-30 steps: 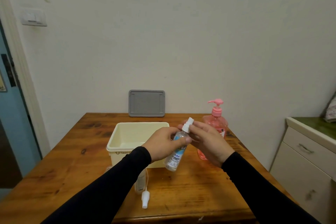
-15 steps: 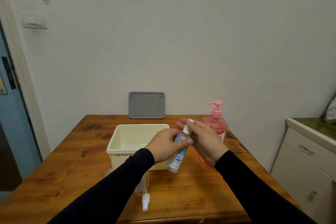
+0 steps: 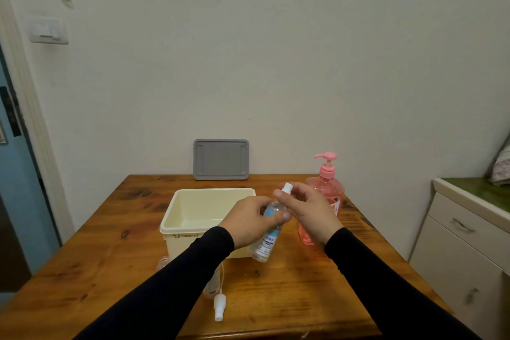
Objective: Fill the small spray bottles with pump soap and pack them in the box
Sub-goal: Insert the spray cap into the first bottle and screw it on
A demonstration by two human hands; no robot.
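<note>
Plain cream wall rises behind a wooden table (image 3: 110,265), and the cream plastic box (image 3: 193,218) sits open near the table's middle, so I take it as my marker. Behind the box, a grey lid (image 3: 221,159) leans upright against the wall. To the right of the box stands the pink pump soap bottle (image 3: 325,196), upright, partly hidden by the person's right hand.

Both hands meet just in front of the box's right corner, above the tabletop. The left hand (image 3: 248,222) is closed around the upper body of a small clear spray bottle (image 3: 266,243), which tilts with its base toward the person and its white nozzle up and away. The right hand (image 3: 309,212) has its fingers curled loosely about the white spray top (image 3: 287,189), thumb and fingertips pinching it; whether the top is screwed tight I cannot tell.

In front of the box, nearer the person, a loose white spray head (image 3: 220,306) lies on the wood with its thin tube (image 3: 222,274) curving back toward the box, beside another small bottle (image 3: 212,287) mostly hidden by the left sleeve (image 3: 165,284).
</note>
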